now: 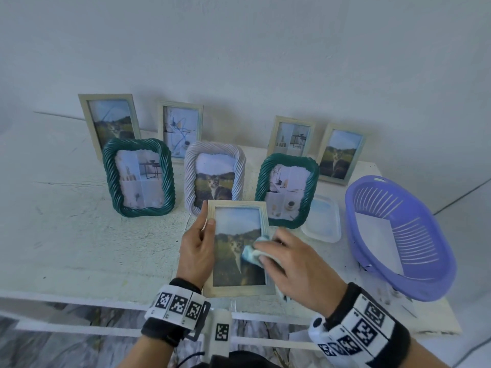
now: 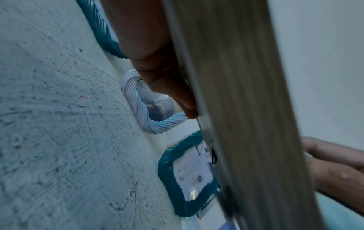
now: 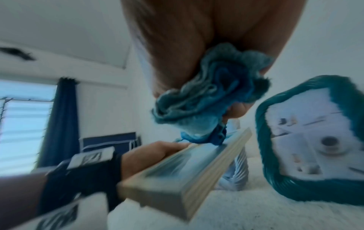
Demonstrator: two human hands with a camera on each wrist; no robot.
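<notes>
The wooden picture frame (image 1: 233, 229), with its photo of a cat in a field, was held just above the white table (image 1: 79, 235), in front of the row of standing frames. My left hand (image 1: 196, 251) gripped its left long edge. The thumb lay over the front border near the upper left corner, and the fingers were curled round to the back. My right hand (image 1: 297, 264) held a bunched blue cloth (image 1: 252, 254) pressed on the glass, at mid-height on the right side.

The frame stood in portrait, its long axis running away from me. Its top edge pointed at the white twisted frame (image 1: 215, 171) and the green twisted frame (image 1: 288, 189) behind it, and its bottom edge was near the table's front edge. The glass faced up towards the head camera. From the right wrist the frame showed tilted and off the table.

The right hand and the cloth hid the lower right border and part of the cat. I could not see the frame's back. From the left wrist the frame was only a blurred wooden band, with the fingers against its rear edge. The right wrist picture was smeared too, though the cloth's folds were plain.

A second green twisted frame (image 1: 138, 176) stood to the left. A clear plastic lid (image 1: 322, 219) and a purple basket (image 1: 419, 235) lay to the right.
</notes>
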